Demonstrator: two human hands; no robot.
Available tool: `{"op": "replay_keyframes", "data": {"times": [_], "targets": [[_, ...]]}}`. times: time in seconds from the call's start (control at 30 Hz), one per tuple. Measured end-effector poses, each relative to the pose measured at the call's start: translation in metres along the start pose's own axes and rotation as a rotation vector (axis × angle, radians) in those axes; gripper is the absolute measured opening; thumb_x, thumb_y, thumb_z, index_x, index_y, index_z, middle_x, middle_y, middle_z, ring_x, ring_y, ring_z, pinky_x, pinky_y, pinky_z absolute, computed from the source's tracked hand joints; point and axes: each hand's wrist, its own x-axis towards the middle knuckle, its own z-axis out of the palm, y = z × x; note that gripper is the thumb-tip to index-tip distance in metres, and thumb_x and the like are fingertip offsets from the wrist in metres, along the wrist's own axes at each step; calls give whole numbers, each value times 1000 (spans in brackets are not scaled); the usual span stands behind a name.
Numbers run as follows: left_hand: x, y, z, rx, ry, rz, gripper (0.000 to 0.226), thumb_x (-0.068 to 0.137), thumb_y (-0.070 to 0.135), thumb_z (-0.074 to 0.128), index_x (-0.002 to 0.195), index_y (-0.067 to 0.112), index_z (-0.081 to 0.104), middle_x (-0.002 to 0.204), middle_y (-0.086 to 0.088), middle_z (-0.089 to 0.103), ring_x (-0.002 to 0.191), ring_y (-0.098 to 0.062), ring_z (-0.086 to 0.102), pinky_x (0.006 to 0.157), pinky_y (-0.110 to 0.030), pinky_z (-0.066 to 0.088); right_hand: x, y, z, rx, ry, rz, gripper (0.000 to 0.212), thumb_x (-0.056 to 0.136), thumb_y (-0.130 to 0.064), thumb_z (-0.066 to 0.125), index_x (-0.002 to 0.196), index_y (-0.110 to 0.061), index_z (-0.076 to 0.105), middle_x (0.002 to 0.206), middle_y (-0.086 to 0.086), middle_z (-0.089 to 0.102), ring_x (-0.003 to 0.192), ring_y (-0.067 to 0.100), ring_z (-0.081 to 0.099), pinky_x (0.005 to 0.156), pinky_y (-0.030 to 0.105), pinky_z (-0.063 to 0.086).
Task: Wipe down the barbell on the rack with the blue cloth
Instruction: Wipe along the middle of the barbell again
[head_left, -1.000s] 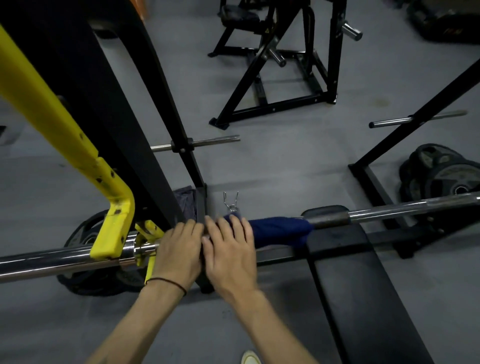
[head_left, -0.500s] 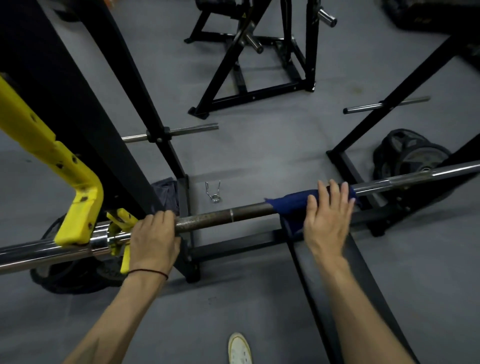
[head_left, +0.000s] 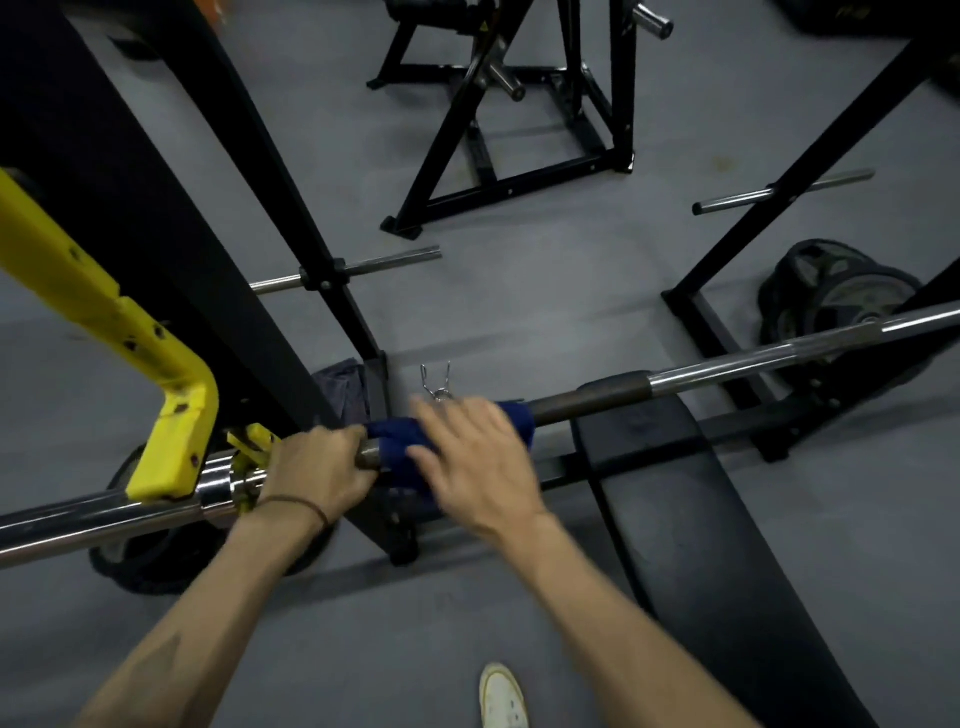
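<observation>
1. Blue cloth (head_left: 400, 441) wraps the barbell (head_left: 727, 371) on its rack, right hand (head_left: 475, 460) pressing it, fingers spread.
2. Left hand (head_left: 317, 467) clamps the bar; a sweep could jam cloth against those knuckles.
3. Loose pressure risks dropping the cloth onto the floor.

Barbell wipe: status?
Left hand grips barbell near the yellow hook. Right hand presses blue cloth on the bar, motion-blurred. Nothing in the way.
</observation>
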Motion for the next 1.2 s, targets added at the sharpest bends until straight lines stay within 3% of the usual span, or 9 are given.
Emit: {"op": "replay_keyframes", "data": {"times": [0.1,0.2,0.37,0.57,0.73,0.87,0.97,1.1,1.2], "targets": [[-23,-7,15,-67,208,137,37,67,16,82,100,16,64,85,-4,63,72,-26,59,62,-35,46,-18,83,-18,-85,136,160,51,107,-43,41,133,-4,62,107,13,66,103,36,59,107,47,39],[-33,-6,23,-42,275,134,60,69,12,81,124,5,61,109,-11,65,96,-30,62,87,-46,53,-40,128,-37,-156,175,348,54,108,-42,34,132,-2,63,129,17,65,130,37,53,121,50,28],[-33,-3,27,21,227,100,76,72,16,78,141,3,50,133,-15,57,121,-33,55,110,-47,41,-6,48,-7,72,357,766,53,106,-35,31,131,-2,64,148,13,55,154,35,24,127,51,6],[-33,-3,32,87,208,81,65,82,21,59,143,3,45,144,-17,52,132,-34,50,117,-41,24,6,-84,18,75,94,322,59,109,-46,20,148,-15,52,154,5,51,151,28,34,126,49,6],[-39,-1,25,40,183,65,74,76,20,67,145,4,45,145,-17,50,135,-33,46,120,-40,19,-4,-17,-3,-41,-82,-93,58,108,-46,29,156,-16,41,148,12,55,138,32,48,121,48,31],[-45,1,21,88,159,48,78,80,25,67,149,4,39,152,-16,42,140,-33,40,121,-41,13,-22,84,-24,-108,69,179,55,106,-43,40,138,-2,60,128,19,65,122,39,58,115,50,37],[-46,5,21,130,120,24,79,80,30,62,150,4,37,154,-17,40,142,-34,38,121,-42,13,-46,126,-45,-135,140,412,55,107,-40,36,141,-3,59,142,19,59,141,38,46,123,51,24],[-42,6,19,134,79,-3,81,72,34,60,146,4,45,148,-17,48,135,-35,46,116,-43,24,-22,67,-25,4,246,715,54,107,-34,32,142,-2,57,155,16,47,153,38,26,126,56,13],[-41,5,19,110,45,-6,85,63,30,74,141,3,52,142,-17,54,130,-35,53,111,-46,39,0,-18,-2,99,230,575,52,106,-32,33,139,-3,60,152,13,52,150,36,35,125,54,13]]}}
